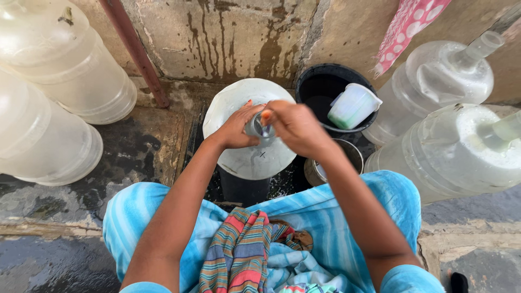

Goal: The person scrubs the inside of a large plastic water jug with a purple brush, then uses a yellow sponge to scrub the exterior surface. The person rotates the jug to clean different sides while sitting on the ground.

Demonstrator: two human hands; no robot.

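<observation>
A large translucent water jug [247, 103] stands upright in front of me, seen from above. My left hand [236, 127] wraps around its narrow neck [255, 128]. My right hand [296, 126] is closed over the mouth of the same jug, its fingertips at the opening. Whether it holds a cap is hidden by the fingers. Both forearms reach forward over my lap, which is covered in blue patterned cloth [325, 217] and a striped cloth [239, 255].
A black bucket [315, 81] with a white plastic jug-cup [353, 106] inside stands to the right, a small metal pot [350, 154] below it. Several big translucent jugs lie at left [59, 70] and right [450, 146]. A stained concrete wall and rusty pipe [135, 51] are behind.
</observation>
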